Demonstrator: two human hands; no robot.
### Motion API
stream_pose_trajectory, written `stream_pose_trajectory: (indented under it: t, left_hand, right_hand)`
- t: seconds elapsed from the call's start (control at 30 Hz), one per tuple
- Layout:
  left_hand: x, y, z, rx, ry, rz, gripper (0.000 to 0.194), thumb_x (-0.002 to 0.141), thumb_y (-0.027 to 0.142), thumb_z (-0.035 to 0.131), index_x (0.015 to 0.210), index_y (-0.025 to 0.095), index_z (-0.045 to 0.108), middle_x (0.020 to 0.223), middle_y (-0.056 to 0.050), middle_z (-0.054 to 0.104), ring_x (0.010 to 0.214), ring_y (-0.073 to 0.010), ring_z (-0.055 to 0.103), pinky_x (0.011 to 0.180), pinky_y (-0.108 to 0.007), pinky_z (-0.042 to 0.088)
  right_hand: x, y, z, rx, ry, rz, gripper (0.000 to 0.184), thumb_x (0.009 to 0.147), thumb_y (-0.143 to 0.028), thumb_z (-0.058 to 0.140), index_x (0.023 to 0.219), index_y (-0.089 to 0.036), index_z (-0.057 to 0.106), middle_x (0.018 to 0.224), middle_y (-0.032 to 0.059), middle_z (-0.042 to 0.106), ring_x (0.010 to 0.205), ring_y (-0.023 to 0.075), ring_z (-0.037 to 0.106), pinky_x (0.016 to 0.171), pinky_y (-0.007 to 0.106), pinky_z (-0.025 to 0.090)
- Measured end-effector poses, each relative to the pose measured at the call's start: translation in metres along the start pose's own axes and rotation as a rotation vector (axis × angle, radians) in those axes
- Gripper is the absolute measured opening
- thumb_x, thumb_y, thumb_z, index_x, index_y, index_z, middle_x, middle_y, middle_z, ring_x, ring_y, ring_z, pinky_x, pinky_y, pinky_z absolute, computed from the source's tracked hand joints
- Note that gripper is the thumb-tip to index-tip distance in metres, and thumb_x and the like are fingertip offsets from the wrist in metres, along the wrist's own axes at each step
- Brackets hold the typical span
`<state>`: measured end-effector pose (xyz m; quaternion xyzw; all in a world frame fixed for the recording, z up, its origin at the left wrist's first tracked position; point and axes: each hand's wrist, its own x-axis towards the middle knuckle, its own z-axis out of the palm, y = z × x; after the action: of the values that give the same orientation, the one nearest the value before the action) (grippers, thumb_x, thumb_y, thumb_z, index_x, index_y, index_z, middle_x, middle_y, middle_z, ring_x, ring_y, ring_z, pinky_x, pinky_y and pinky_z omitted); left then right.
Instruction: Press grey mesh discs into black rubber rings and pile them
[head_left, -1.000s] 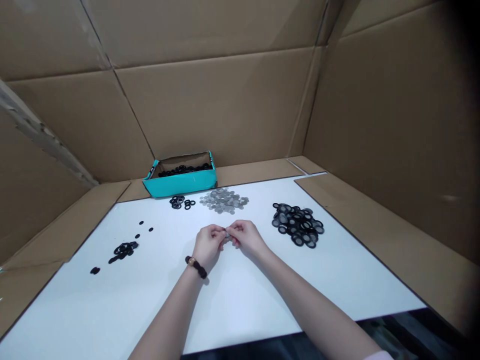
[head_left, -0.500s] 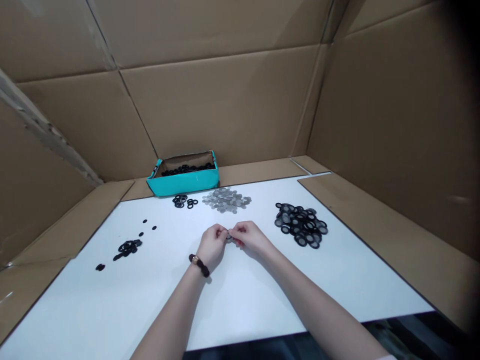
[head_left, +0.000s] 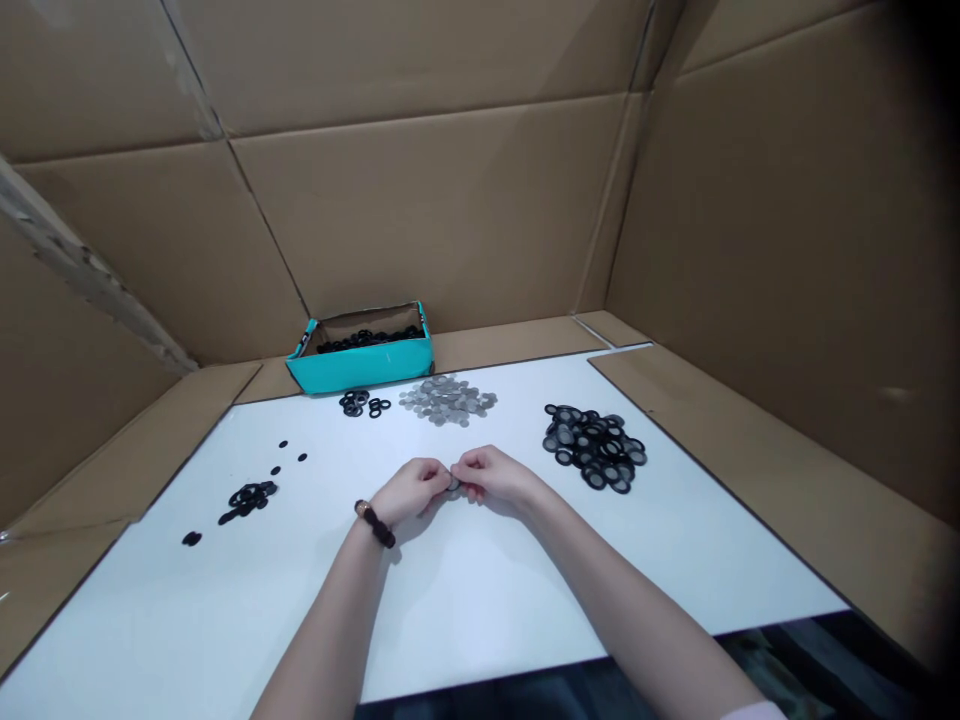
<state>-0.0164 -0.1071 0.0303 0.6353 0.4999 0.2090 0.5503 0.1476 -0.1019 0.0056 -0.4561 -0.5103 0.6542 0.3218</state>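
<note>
My left hand (head_left: 407, 490) and my right hand (head_left: 489, 475) meet fingertip to fingertip low over the white board (head_left: 465, 580), near its middle. Both pinch one small round piece (head_left: 454, 484), dark at the rim and grey inside. A dark bead bracelet (head_left: 374, 523) sits on my left wrist. To the right of my right hand lies a heap of black rings with grey mesh centres (head_left: 595, 447). Beyond my hands lies a pile of grey discs (head_left: 448, 400), and a few black rings (head_left: 361, 404) lie to its left.
A teal cardboard box (head_left: 361, 361) holding black rings stands at the back of the board. More black rings and bits (head_left: 247, 495) are scattered at the left. Brown cardboard walls enclose the place on three sides. The board's near edge drops to a dark area.
Both hands have sunk slightly toward the board and closer to me, still pinched together on the small piece. The piles have not moved.
</note>
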Motion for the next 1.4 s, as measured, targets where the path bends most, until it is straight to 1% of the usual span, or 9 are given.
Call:
stream_pose_trajectory:
  t: [0.27,0.47,0.63,0.77,0.9,1.0,1.13,1.27,1.4]
  left_hand:
    - [0.002,0.003,0.007,0.067,0.165,-0.022,0.024,0.067,0.031,0.057,0.05,0.019,0.044,0.043,0.004,0.041,0.044,-0.0088,0.034,0.046,-0.023,0.024]
    - [0.001,0.004,0.008,-0.031,0.197,0.001,0.021,0.07,0.029,0.057,0.052,0.017,0.054,0.042,0.003,0.042,0.047,-0.0107,0.038,0.047,-0.023,0.026]
    - [0.002,0.003,0.007,-0.013,0.187,0.044,0.027,0.073,0.031,0.052,0.05,0.019,0.045,0.043,0.003,0.04,0.044,-0.0089,0.033,0.047,-0.024,0.024]
    - [0.002,0.003,0.007,-0.018,0.186,0.017,0.026,0.074,0.033,0.051,0.054,0.019,0.046,0.041,0.003,0.041,0.042,-0.0092,0.034,0.047,-0.025,0.023]
    - [0.001,0.004,0.007,-0.011,0.182,-0.009,0.02,0.071,0.032,0.053,0.057,0.018,0.05,0.044,0.004,0.043,0.044,-0.0089,0.035,0.047,-0.024,0.024]
    - [0.0,0.005,0.006,0.071,0.22,-0.01,0.02,0.069,0.031,0.053,0.056,0.017,0.052,0.049,0.002,0.048,0.049,-0.0097,0.038,0.049,-0.024,0.026]
    - [0.0,0.005,0.004,0.083,0.255,0.013,0.021,0.069,0.033,0.052,0.057,0.016,0.055,0.05,0.001,0.049,0.052,-0.0111,0.041,0.052,-0.024,0.029]
    - [0.004,0.001,0.01,0.046,0.393,0.032,0.02,0.067,0.034,0.052,0.057,0.016,0.054,0.054,0.0,0.052,0.057,-0.013,0.045,0.057,-0.026,0.034]
    - [0.009,-0.001,0.018,0.029,0.532,0.072,0.023,0.068,0.037,0.052,0.061,0.016,0.055,0.062,-0.003,0.058,0.062,-0.0145,0.05,0.061,-0.027,0.036]
  right_hand:
    - [-0.002,0.001,-0.001,-0.236,0.107,-0.138,0.034,0.076,-0.026,0.059,0.046,-0.017,0.047,0.041,-0.0018,0.047,0.043,0.0082,0.042,0.049,0.023,0.032]
    - [0.002,0.004,0.004,-0.113,0.075,-0.112,0.029,0.078,-0.024,0.057,0.05,-0.016,0.05,0.042,-0.0028,0.046,0.042,0.0073,0.041,0.049,0.023,0.031]
    - [0.003,0.001,0.007,-0.009,0.11,-0.037,0.024,0.077,-0.016,0.055,0.053,-0.016,0.051,0.041,-0.0034,0.046,0.039,0.0065,0.04,0.045,0.022,0.028]
    - [0.005,0.0,0.009,-0.003,0.152,-0.052,0.024,0.077,-0.018,0.057,0.053,-0.017,0.05,0.041,-0.0033,0.047,0.039,0.0071,0.04,0.044,0.022,0.029]
    - [0.003,0.001,0.008,-0.066,0.116,-0.079,0.019,0.075,-0.016,0.055,0.057,-0.016,0.052,0.042,-0.0036,0.046,0.042,0.0072,0.04,0.046,0.022,0.029]
    - [0.001,0.004,0.007,-0.143,0.074,-0.116,0.022,0.076,-0.02,0.056,0.055,-0.016,0.052,0.043,-0.0026,0.047,0.044,0.0071,0.04,0.049,0.023,0.028]
    - [0.002,0.006,0.006,0.05,0.065,-0.159,0.026,0.07,-0.032,0.067,0.056,-0.016,0.052,0.043,-0.0044,0.044,0.044,0.007,0.039,0.049,0.023,0.029]
    - [0.004,0.007,0.006,0.117,0.05,-0.117,0.031,0.062,-0.039,0.075,0.058,-0.015,0.056,0.044,-0.0018,0.049,0.043,0.0089,0.044,0.048,0.025,0.032]
    - [0.006,0.007,0.011,0.171,0.16,-0.102,0.032,0.067,-0.041,0.071,0.057,-0.017,0.053,0.042,-0.0025,0.049,0.039,0.0082,0.042,0.044,0.024,0.03]
